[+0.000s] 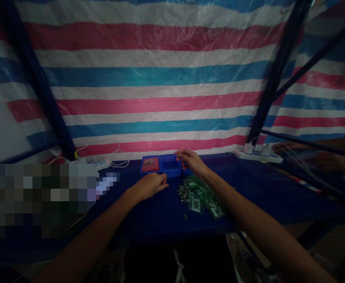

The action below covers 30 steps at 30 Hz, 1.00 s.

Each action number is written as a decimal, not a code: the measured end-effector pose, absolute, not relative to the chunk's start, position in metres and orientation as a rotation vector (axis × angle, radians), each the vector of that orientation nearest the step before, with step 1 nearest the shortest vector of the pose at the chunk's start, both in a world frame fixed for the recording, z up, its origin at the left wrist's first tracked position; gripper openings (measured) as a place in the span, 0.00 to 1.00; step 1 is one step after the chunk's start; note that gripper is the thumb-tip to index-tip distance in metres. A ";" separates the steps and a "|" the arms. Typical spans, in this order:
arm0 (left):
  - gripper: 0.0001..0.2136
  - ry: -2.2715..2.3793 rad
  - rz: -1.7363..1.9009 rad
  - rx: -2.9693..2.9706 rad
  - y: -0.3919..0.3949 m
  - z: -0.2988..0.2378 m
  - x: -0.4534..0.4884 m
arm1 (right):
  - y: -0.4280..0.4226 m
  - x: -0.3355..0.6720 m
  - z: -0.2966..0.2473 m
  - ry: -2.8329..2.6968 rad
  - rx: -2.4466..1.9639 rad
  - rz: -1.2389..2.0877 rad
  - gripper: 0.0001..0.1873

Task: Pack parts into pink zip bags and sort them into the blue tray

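Observation:
My left hand [149, 185] rests on the dark blue table [160, 216] with its fingers curled under, just in front of two small blue trays [160, 164]. The left tray holds something red [150, 163]. My right hand [191, 159] reaches to the right edge of the right tray, fingers pinched together at its rim. Whether anything is in the pinch I cannot make out. Below the right forearm lies a pile of green circuit boards [204, 196] and a cluster of small metal cylinders [184, 192].
A striped red, white and blue tarp [160, 78] hangs behind the table. White power strips with plugs lie at the back right [257, 154] and back left [100, 162]. Dark blue frame posts [42, 98] stand at both sides. A blurred patch covers the left.

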State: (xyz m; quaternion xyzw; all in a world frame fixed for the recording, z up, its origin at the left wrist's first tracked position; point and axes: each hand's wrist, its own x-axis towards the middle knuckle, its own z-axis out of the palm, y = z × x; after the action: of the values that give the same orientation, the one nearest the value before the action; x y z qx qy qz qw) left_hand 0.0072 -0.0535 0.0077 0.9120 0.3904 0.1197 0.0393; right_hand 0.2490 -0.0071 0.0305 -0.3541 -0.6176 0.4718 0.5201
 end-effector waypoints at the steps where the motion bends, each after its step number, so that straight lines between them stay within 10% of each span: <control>1: 0.08 1.190 0.373 2.795 -0.053 0.008 0.007 | -0.007 0.249 0.031 -1.481 -0.852 1.132 0.16; 15: 0.07 1.169 0.392 2.780 -0.056 0.010 0.007 | -0.012 0.247 0.033 -1.572 -0.804 1.094 0.17; 30: 0.07 1.171 0.377 2.778 -0.056 0.011 0.007 | -0.008 0.253 0.028 -1.980 -0.796 0.212 0.10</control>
State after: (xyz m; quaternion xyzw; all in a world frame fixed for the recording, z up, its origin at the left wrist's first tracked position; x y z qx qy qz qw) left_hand 0.0074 -0.0562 0.0109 0.9131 0.3850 0.1240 0.0517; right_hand 0.2525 -0.0083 0.0279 -0.3261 -0.8109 0.0870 0.4780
